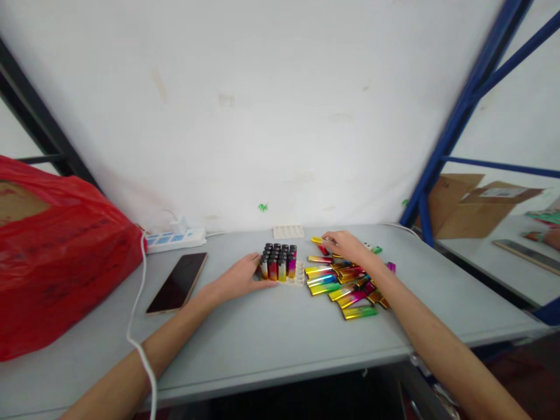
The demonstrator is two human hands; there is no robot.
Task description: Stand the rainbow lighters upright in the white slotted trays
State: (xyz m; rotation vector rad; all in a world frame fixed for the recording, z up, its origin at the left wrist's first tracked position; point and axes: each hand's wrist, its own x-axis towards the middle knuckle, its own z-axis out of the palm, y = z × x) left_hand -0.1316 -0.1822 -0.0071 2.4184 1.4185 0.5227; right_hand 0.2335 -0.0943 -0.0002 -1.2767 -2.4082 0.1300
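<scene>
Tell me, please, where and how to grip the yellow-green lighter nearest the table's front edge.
I would pinch the yellow-green lighter across the middle of its long body, coming from above and the near side. It lies flat, roughly left to right, and its near long side is free of the pile.

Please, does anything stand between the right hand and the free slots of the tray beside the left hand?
Nothing visible blocks it: bare table lies between the right hand and the free slots; one lighter lies flat near that line.
</scene>
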